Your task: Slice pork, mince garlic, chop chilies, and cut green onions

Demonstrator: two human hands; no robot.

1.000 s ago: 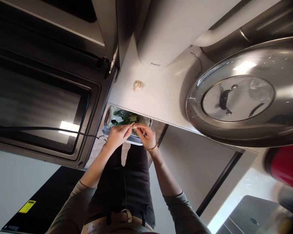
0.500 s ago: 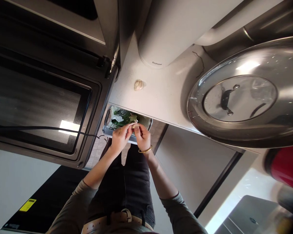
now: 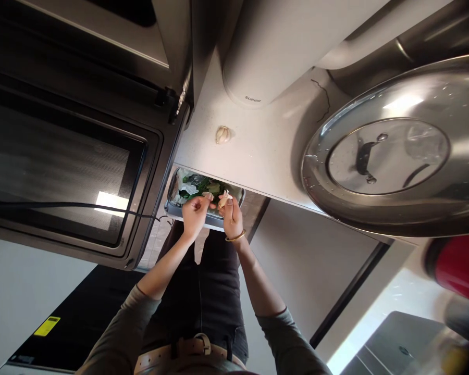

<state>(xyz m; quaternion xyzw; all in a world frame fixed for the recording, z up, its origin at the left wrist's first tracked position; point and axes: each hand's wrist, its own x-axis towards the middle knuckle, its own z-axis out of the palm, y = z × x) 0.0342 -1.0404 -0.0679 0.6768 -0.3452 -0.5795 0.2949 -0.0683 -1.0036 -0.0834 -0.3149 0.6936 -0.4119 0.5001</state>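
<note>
A garlic clove (image 3: 223, 199) is pinched in the right hand (image 3: 231, 216), while the left hand (image 3: 194, 212) is closed on a scrap of its skin, both held just above a bin of green scraps (image 3: 180, 208) below the countertop edge (image 3: 258, 156).

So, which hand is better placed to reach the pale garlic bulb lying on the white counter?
Probably the right hand: it lies nearer the pale garlic bulb on the white counter, though it pinches a small pale clove.

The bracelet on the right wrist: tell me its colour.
Gold. The thin bracelet circles the wrist just below the right hand, shown best in the head view.
</note>
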